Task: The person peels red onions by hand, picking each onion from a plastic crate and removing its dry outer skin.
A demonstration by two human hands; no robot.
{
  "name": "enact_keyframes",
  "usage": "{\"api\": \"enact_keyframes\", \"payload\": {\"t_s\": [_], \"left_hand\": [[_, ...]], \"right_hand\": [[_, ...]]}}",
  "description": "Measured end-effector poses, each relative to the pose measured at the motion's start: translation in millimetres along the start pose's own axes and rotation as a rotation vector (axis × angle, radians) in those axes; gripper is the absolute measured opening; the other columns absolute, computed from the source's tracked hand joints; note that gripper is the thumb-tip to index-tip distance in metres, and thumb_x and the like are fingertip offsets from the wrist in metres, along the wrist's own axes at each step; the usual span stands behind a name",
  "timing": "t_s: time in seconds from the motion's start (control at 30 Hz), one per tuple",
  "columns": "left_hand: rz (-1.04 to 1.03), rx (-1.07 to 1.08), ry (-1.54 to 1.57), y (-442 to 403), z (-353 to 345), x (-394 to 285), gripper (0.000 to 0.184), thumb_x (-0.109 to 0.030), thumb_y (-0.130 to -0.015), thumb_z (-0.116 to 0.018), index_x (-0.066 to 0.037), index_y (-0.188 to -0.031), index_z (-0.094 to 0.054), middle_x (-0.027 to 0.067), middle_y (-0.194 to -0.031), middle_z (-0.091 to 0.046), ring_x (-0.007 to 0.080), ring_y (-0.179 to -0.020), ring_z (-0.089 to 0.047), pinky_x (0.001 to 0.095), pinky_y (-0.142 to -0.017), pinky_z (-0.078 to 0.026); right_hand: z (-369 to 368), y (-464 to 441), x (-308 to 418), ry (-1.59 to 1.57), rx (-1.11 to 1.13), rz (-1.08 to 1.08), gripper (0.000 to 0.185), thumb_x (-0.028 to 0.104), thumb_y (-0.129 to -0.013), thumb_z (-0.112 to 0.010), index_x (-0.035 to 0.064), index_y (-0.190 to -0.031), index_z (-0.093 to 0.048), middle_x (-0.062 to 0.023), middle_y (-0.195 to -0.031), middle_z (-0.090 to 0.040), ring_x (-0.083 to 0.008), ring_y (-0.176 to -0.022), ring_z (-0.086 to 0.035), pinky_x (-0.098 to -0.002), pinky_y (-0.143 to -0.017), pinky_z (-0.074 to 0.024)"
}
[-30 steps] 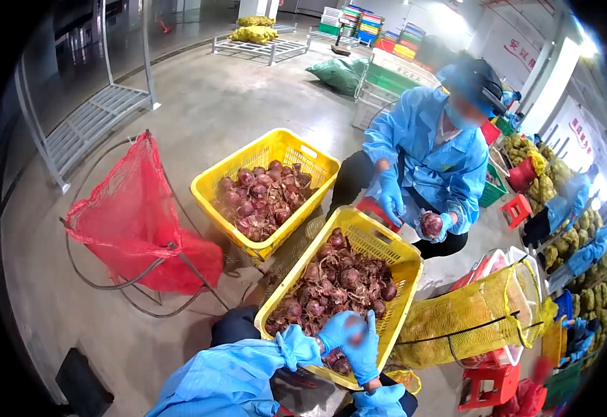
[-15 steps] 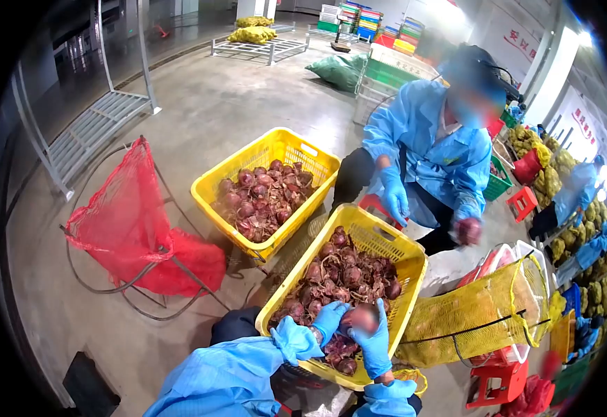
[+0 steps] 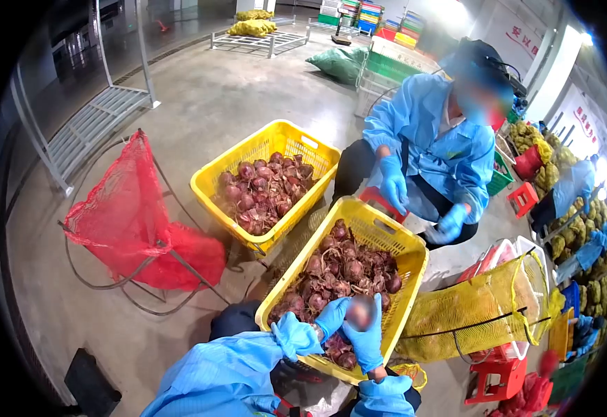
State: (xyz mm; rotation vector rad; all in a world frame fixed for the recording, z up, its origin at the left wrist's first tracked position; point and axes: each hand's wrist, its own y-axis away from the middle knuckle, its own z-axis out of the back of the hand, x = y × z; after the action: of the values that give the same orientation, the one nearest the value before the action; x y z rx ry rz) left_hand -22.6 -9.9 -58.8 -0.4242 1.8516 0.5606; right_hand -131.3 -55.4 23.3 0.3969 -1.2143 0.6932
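- Two gloved hands are positioned at the lower center of the frame, above the near yellow crate (image 3: 405, 306).
- Left hand (image 3: 332, 317): fingers bent, fingertips against the left side of a reddish bulb (image 3: 361, 313). Exact finger placement cannot be told.
- Right hand (image 3: 366, 345): fingers raised along the right side of the bulb, palm cupped beneath it.
- Bulb: located between both hands, over the lower part of the near yellow crate; its surface is blurred.
- Near yellow crate: contains loose purple-red onions (image 3: 353, 270) with dry skins.
- Far yellow crate (image 3: 218, 170): located up and left of the near yellow crate; contains similar onions (image 3: 262, 191).
- Red net bag (image 3: 126, 208): located left of the crates, on a bent metal frame (image 3: 128, 283).
- Yellow mesh bag (image 3: 456, 316): located at the lower right, just beside the near yellow crate.
- Co-worker (image 3: 432, 142): seated at the upper right, blue sleeves, gloved hands apart.
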Motion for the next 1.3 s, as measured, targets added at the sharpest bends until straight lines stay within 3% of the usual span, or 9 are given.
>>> {"api": "enact_keyframes", "payload": {"t_s": [0.13,0.2,0.37,0.47,0.63,0.87,1.0,1.2,1.3], "left_hand": [[-0.013,-0.126,-0.2,-2.9,1.8,1.4,0.03,-0.022,-0.1,-0.047,-0.001,-0.114,-0.063,0.0092,-0.106,-0.067,0.0179,-0.097,-0.062,0.0312,-0.088,-0.049],[0.067,-0.117,0.038,-8.5,3.6,18.0,0.027,-0.019,-0.099,-0.049,0.0,-0.113,-0.062,0.0057,-0.106,-0.066,0.0153,-0.095,-0.061,0.0294,-0.087,-0.049],[0.144,0.05,0.231,0.9,3.6,-31.7,0.028,-0.027,-0.099,-0.051,-0.008,-0.117,-0.062,0.0,-0.108,-0.063,0.0125,-0.092,-0.059,0.0282,-0.077,-0.052],[0.168,0.269,0.208,9.1,-1.7,-68.0,0.058,-0.044,-0.095,-0.055,-0.013,-0.142,-0.04,0.004,-0.13,-0.053,0.0161,-0.111,-0.057,0.0334,-0.072,-0.057],[0.113,0.346,0.041,7.3,-0.7,-53.3,0.069,-0.049,-0.092,-0.057,-0.009,-0.144,-0.036,0.0068,-0.129,-0.054,0.0169,-0.109,-0.057,0.0295,-0.063,-0.058],[0.298,0.266,-0.058,0.9,11.6,-63.1,0.038,-0.042,-0.096,-0.056,-0.009,-0.113,-0.061,0.0027,-0.087,-0.066,0.0062,-0.073,-0.063,0.0215,-0.053,-0.05],[-0.09,0.056,-0.284,-1.6,7.2,-55.1,0.028,-0.028,-0.093,-0.064,-0.003,-0.105,-0.06,-0.0015,-0.082,-0.063,0.0045,-0.058,-0.055,0.0217,-0.048,-0.045],[-0.196,0.178,-0.321,11.6,1.0,-74.4,0.047,-0.023,-0.086,-0.072,-0.005,-0.124,-0.052,0.0042,-0.106,-0.062,0.0112,-0.097,-0.058,0.0273,-0.085,-0.048],[-0.126,0.184,-0.312,6.1,5.1,-66.1,0.041,-0.021,-0.086,-0.072,-0.005,-0.119,-0.053,0.0044,-0.104,-0.063,0.0108,-0.095,-0.059,0.027,-0.085,-0.048]], "right_hand": [[7.5,-11.9,14.2,-0.146,-0.004,-0.018,0.095,0.006,-0.074,-0.076,0.0028,-0.15,-0.02,-0.01,-0.119,-0.055,-0.0184,-0.102,-0.057,-0.0298,-0.088,-0.0504],[24.1,-5.7,17.6,-0.727,0.076,-0.303,0.08,0.009,-0.083,-0.065,0.0011,-0.15,-0.02,-0.0042,-0.104,-0.06,-0.0106,-0.095,-0.058,-0.0258,-0.083,-0.0496],[44.3,-7.6,-24.5,-1.144,-0.017,-0.477,0.057,0.027,-0.094,-0.056,0.004,-0.143,-0.039,-0.0086,-0.133,-0.053,-0.0196,-0.12,-0.052,-0.0355,-0.106,-0.0385],[44.3,-17.8,0.7,-1.018,-0.033,-0.303,0.065,0.019,-0.089,-0.063,0.0041,-0.145,-0.035,-0.0096,-0.127,-0.056,-0.0174,-0.111,-0.058,-0.032,-0.101,-0.0444],[26.8,-20.0,-0.3,-0.753,-0.02,-0.179,0.086,0.006,-0.078,-0.074,0.0043,-0.149,-0.025,-0.0104,-0.127,-0.053,-0.0163,-0.109,-0.057,-0.03,-0.096,-0.048],[21.6,-12.6,1.2,-0.638,0.008,-0.134,0.096,-0.001,-0.072,-0.075,0.0062,-0.151,-0.021,-0.0146,-0.135,-0.046,-0.0198,-0.113,-0.054,-0.0311,-0.096,-0.0479],[22.7,-13.7,-3.4,-0.436,-0.005,-0.102,0.098,-0.003,-0.069,-0.074,0.0075,-0.151,-0.02,-0.0161,-0.134,-0.047,-0.0209,-0.114,-0.053,-0.0316,-0.096,-0.0479],[22.4,-18.0,-3.2,-0.025,-0.046,0.044,0.103,0.006,-0.065,-0.079,0.0083,-0.151,-0.022,-0.0165,-0.128,-0.051,-0.0268,-0.112,-0.054,-0.036,-0.094,-0.0466],[22.0,-14.9,-7.9,0.199,-0.049,0.108,0.106,0.013,-0.062,-0.081,0.0089,-0.151,-0.023,-0.0161,-0.124,-0.053,-0.0313,-0.108,-0.053,-0.0392,-0.093,-0.0445]]}}
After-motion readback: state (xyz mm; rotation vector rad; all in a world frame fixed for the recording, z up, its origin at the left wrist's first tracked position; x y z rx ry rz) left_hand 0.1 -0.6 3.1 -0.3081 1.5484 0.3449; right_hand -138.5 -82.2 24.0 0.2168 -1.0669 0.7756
